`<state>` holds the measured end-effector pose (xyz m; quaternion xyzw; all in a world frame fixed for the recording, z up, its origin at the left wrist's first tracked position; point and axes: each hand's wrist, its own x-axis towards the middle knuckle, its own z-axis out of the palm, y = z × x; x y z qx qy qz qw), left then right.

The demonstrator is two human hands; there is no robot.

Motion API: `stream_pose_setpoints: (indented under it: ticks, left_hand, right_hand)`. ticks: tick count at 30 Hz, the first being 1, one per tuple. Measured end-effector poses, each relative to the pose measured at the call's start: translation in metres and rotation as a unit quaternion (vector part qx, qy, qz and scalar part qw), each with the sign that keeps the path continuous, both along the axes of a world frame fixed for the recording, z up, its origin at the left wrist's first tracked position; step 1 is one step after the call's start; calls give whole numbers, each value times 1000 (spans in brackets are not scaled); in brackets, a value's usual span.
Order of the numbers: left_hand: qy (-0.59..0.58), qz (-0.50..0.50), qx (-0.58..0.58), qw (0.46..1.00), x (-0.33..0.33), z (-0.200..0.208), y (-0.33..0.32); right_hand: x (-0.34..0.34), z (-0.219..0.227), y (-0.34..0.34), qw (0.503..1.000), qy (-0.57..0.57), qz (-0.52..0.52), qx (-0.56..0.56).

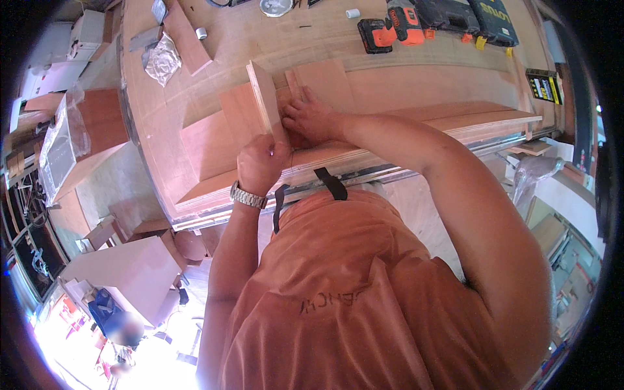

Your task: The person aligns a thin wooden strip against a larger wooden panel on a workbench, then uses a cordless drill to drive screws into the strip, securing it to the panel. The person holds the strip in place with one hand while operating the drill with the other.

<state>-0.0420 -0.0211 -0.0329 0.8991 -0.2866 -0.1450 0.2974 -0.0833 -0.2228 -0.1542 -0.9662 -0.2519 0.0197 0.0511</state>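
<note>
On the workbench in front of me, a narrow plywood panel (263,97) stands on edge across a long plywood board (442,116). My left hand (261,162), with a metal watch at its wrist, is closed at the near lower end of that upright panel. On the panel's right side, my right hand (313,117) has its fingers bent around a small plywood piece (292,83); the fingertips partly hide where it meets the panel. Flat plywood pieces (240,117) lie to the left of the upright panel.
An orange and black cordless drill (405,25) and dark tool cases (448,14) lie at the far right of the bench. Crumpled foil (162,60) and a wood strip (188,39) are at the far left. A brown cabinet box (97,127) stands left of the bench.
</note>
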Motion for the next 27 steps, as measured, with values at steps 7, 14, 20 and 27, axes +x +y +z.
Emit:
stream_pose_setpoints:
  ticks: [7, 14, 20, 27]
  left_hand:
    - [-18, 9, -9, 1000, 9, 1, 6]
    - [4, 28, -2, 1000, 2, 1, 6]
    - [-29, 10, 28, 999, -10, 0, 7]
    - [-41, -18, 76, 996, -14, -2, 6]
  right_hand:
    - [-1, 15, 8, 998, 42, -38, -7]
    - [5, 6, 7, 997, 30, -60, 27]
    - [6, 7, 7, 995, 36, -77, 53]
    - [7, 17, 1, 992, 65, -71, 82]
